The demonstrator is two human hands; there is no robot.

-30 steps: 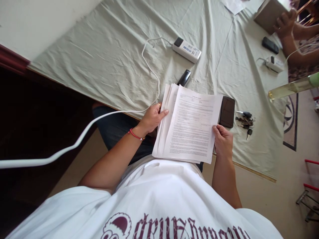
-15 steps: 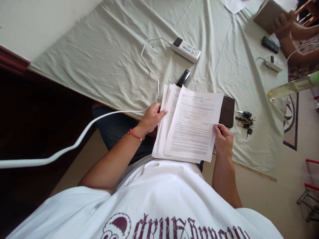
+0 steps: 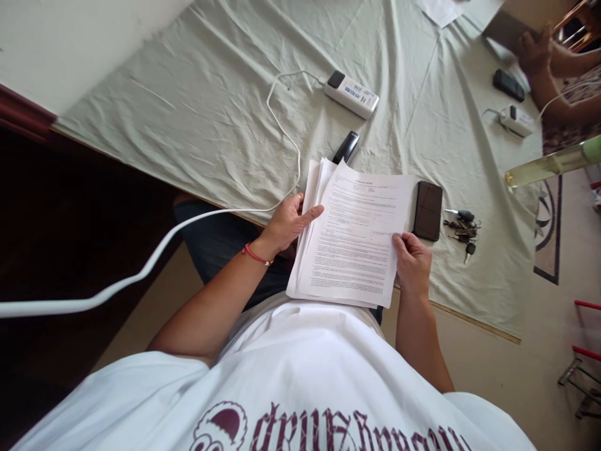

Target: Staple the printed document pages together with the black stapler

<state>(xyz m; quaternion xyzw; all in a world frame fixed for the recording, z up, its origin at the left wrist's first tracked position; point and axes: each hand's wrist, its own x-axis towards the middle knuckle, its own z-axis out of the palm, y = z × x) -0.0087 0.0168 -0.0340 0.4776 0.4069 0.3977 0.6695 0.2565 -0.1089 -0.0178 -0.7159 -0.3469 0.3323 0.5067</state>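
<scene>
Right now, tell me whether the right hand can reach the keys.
Probably yes: the keys lie uncovered on the cloth beside the phone, though the right hand would need to release the papers.

— How are the papers (image 3: 357, 250) coloured?
— White, covered with rows of dark print.
— And the shirt (image 3: 305, 351)?
— White too, decorated with maroon lettering.
— What shade is shown by the tablecloth (image 3: 225, 113)?
— Plain pale grey-green.
— Where is red seen?
— On the bracelet (image 3: 254, 255). The nearer phone (image 3: 428, 211) is finished in black, the cable (image 3: 47, 307) in white; the nearer white box (image 3: 354, 97) is printed in blue and tipped with black.
</scene>
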